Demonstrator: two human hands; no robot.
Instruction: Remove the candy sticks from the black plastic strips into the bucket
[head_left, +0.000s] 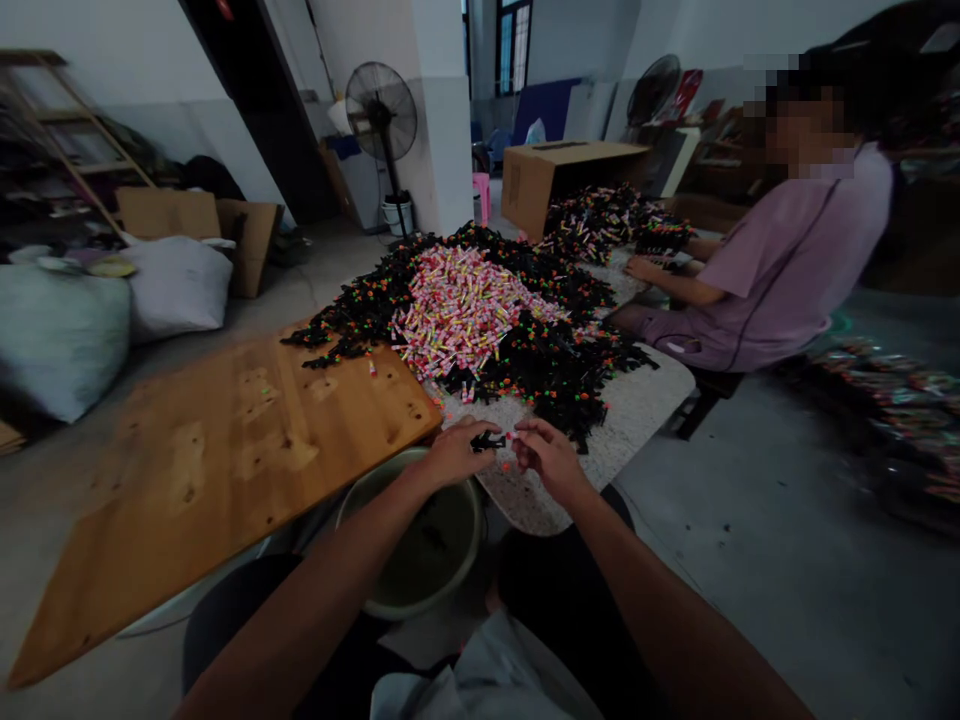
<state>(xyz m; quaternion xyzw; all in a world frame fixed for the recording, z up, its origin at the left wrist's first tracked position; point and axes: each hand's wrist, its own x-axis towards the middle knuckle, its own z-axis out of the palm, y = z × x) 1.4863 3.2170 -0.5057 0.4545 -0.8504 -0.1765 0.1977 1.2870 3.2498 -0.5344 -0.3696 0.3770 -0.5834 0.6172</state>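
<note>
Careful handling here likely calls for a light, steady pinch, with both pieces kept in line. Left hand (456, 452): fingers curled around a black piece (489, 441), which lies between the hands. Right hand (553, 460): fingertips narrowly pinched, apparently on a small pink part (511, 436). Beyond both hands: heaped pink-and-white tubes (461, 310).

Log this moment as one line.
left hand: holding black plastic piece | right hand: fingertips at small red piece | ahead: pink-and-white tubes heaped among black pieces
</note>
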